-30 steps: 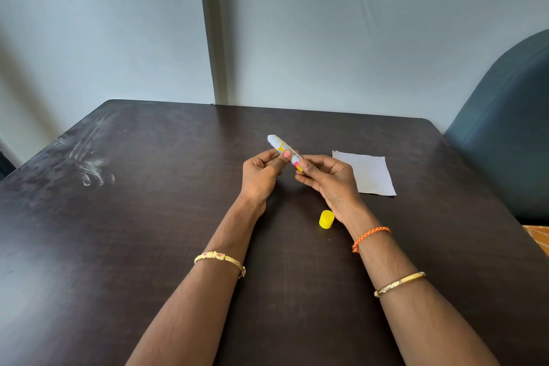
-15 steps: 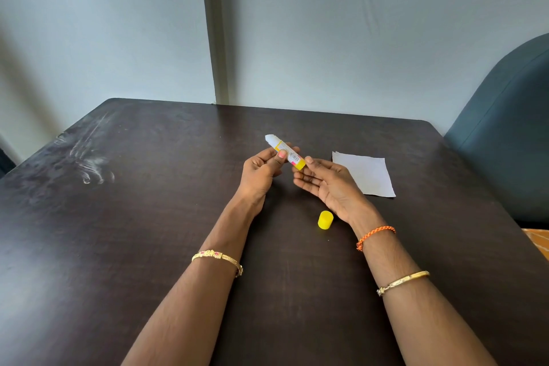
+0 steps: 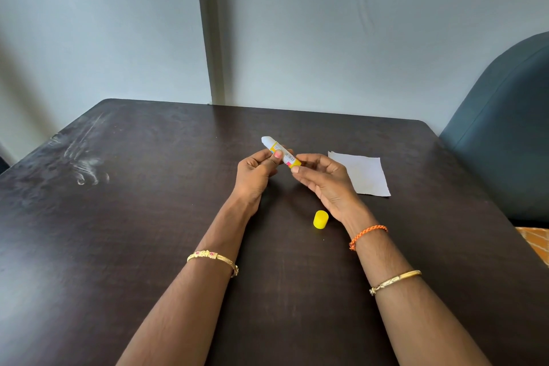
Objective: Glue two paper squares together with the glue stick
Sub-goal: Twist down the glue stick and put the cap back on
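The glue stick (image 3: 279, 150) is uncapped, its white tip pointing up and to the left. My left hand (image 3: 258, 171) grips its middle between thumb and fingers. My right hand (image 3: 322, 178) pinches its yellow base end with the fingertips. The yellow cap (image 3: 320, 219) lies on the dark table (image 3: 118, 232) just below my right hand. White paper (image 3: 364, 174) lies flat to the right of my right hand; I cannot tell whether it is one square or two stacked.
A dark teal padded chair (image 3: 502, 134) stands at the table's right edge. White smears (image 3: 86, 166) mark the table's far left. A grey wall runs behind the table's far edge.
The right hand's fingers eased off the stick's base half a second ago and now pinch it again. The stick's tip has stayed pointing up-left. Cap and paper have not moved.
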